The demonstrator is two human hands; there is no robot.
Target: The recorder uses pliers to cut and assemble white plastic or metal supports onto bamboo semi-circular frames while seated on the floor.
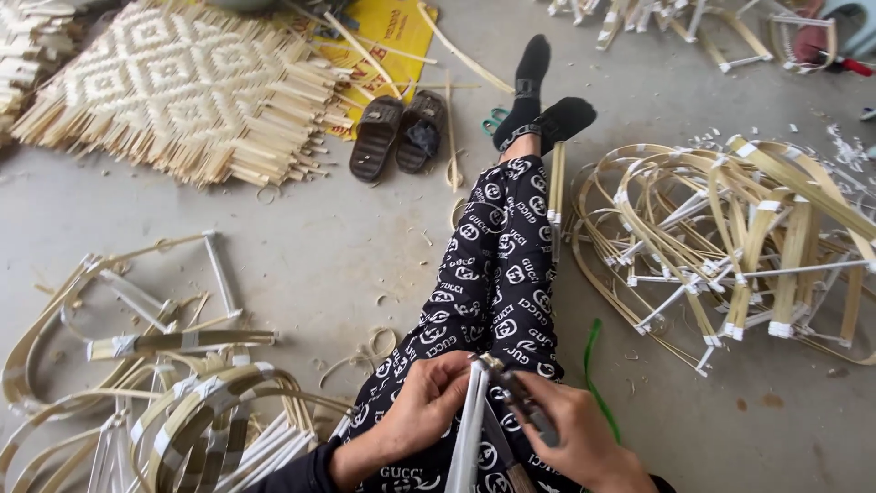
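1. The left hand (429, 402) pinches the top of a bundle of white strips (470, 429) over the lap; the strips look light, springy and smooth, best held near the bound end.
2. The right hand (575, 434) is closed on a dark metal tool (520, 402) touching that end.
3. Bent bamboo frames (730, 246) lie on the floor (319, 246) on both sides.
4. Farther off lie sandals (399, 134) and a woven mat (182, 82).
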